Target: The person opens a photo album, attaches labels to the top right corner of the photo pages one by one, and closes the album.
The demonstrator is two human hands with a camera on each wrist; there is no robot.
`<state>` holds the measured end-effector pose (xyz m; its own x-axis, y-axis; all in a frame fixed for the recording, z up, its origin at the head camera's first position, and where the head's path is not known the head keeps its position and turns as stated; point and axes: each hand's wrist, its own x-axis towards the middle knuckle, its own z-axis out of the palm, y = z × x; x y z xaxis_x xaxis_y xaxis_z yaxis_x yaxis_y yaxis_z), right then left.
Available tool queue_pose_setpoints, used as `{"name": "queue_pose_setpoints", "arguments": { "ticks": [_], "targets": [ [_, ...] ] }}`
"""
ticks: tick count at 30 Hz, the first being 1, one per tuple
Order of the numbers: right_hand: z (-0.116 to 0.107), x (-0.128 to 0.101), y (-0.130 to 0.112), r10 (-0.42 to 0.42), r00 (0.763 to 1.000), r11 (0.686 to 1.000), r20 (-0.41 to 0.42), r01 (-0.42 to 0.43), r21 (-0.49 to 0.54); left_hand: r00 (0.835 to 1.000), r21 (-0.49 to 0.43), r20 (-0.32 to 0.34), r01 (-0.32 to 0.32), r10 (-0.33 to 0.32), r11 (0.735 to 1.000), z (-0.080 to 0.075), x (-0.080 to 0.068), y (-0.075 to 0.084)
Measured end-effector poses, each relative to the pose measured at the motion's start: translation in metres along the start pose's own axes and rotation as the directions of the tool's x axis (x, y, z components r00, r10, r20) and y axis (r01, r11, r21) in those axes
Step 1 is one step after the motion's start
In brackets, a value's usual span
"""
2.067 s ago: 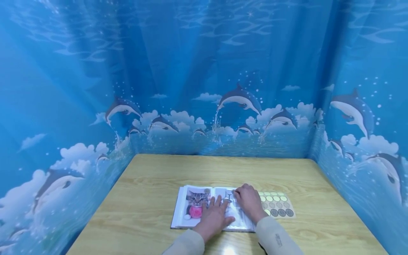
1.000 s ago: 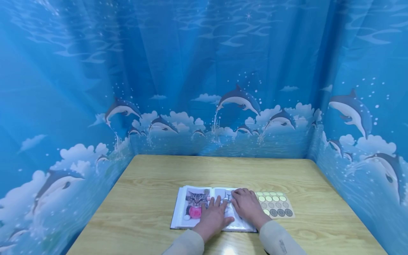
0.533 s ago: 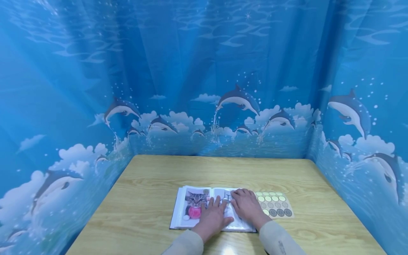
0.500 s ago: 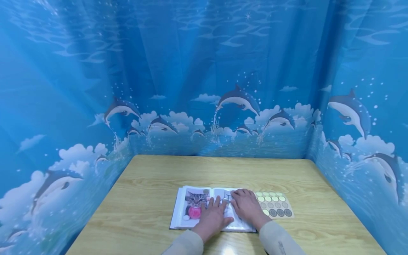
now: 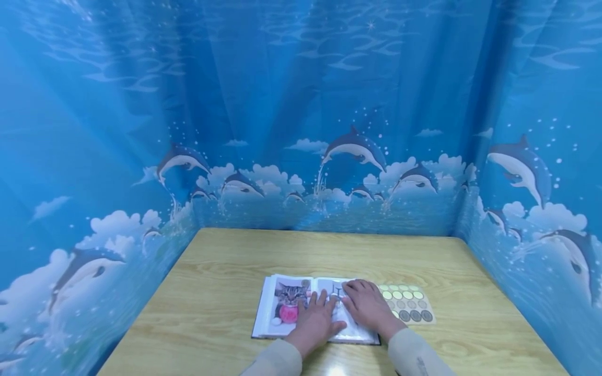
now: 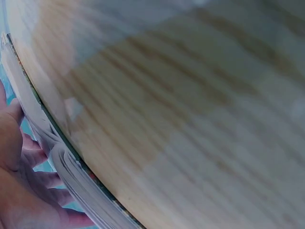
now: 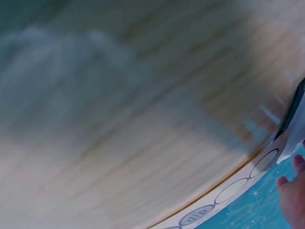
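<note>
An open photo album (image 5: 268, 313) lies on the table, a cat picture with a pink ball (image 5: 289, 300) on its left page. A small round grey sticker (image 5: 305, 282) sits at that page's upper right corner. My left hand (image 5: 316, 321) rests with spread fingers across the fold and the right page, a line drawing (image 5: 336, 288) partly visible beyond them. My right hand (image 5: 369, 303) lies with extended fingers on the right page's upper right corner, hiding what is beneath. Beside the album is a sheet of round stickers (image 5: 409, 303), its left edge covered by the right hand.
The wooden table (image 5: 211, 292) extends around the album. Blue dolphin-print curtains (image 5: 282, 130) enclose its back and both sides. In the left wrist view the album's stacked pages (image 6: 71, 176) show edge-on; in the right wrist view the sticker sheet (image 7: 232, 191) lies near the album's cover (image 7: 291, 112).
About two seconds ago my right fingertips were bunched at a small dark round piece at the page corner; now that hand lies flatter over the spot. The left hand has stayed put.
</note>
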<state>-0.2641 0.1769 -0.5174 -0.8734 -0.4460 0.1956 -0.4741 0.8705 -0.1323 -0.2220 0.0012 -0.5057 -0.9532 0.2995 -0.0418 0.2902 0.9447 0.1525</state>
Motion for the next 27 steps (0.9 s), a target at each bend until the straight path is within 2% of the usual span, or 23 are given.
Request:
{"name": "queue_pose_setpoints", "arguments": {
  "ticks": [13,27],
  "targets": [
    [0.0086,0.0,0.0005,-0.007,0.999,0.999,-0.033,0.008,0.031,1.0,-0.015,-0.003,0.0,0.0,1.0,-0.0011,-0.0018,0.001],
    [0.0036,-0.0019,-0.0048,-0.006,1.0,1.0,0.023,0.006,0.011,1.0,-0.023,-0.023,-0.01,0.01,1.0,0.0011,-0.0018,-0.0008]
  ]
}}
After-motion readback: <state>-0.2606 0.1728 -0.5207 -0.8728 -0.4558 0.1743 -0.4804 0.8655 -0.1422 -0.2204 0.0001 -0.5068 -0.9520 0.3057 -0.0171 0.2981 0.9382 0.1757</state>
